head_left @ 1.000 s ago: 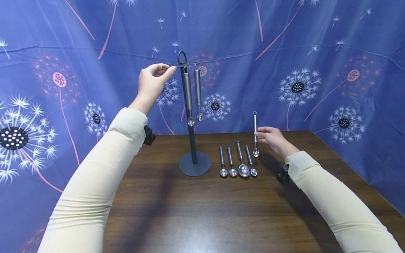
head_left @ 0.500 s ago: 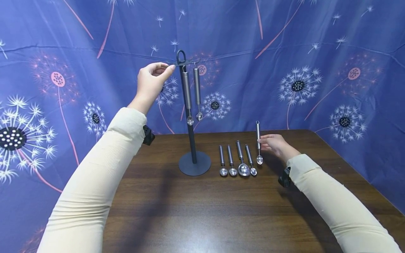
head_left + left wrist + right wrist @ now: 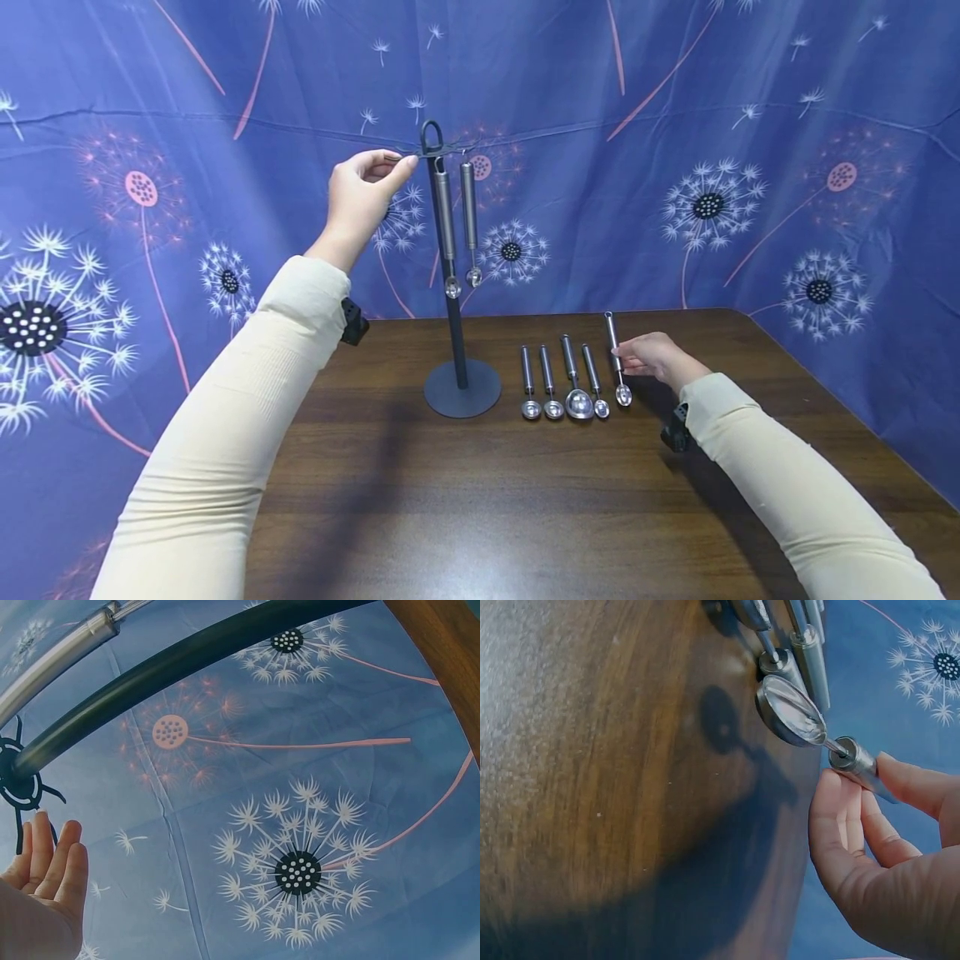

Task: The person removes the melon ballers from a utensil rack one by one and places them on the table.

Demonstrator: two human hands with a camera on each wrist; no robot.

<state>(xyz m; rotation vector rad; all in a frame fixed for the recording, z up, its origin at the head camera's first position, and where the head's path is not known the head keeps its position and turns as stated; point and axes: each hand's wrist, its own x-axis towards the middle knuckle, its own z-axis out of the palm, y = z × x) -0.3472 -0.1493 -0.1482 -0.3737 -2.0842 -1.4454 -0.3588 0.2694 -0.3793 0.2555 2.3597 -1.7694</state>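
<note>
In the head view my left hand is raised at the top of a black hanging stand, its thumb and fingers pinching one of the thin hooks. The left wrist view shows the stand's hooked ring right at those fingertips. Two slim metal spoons with small bowls hang there, a nearer one and another. My right hand pinches the cylindrical handle of a metal spoon, which leans upright with its bowl low over the table. Up close, its oval bowl hovers beside its shadow.
Several metal spoons lie side by side left of my right hand, including a large-bowled one and a small one. The stand's round base rests left of them on the wooden table. A blue dandelion-print cloth hangs behind.
My right hand has lowered the spoon toward the table and slightly right, beside the row, its handle now tilting. My left hand has kept its place at the hook.
</note>
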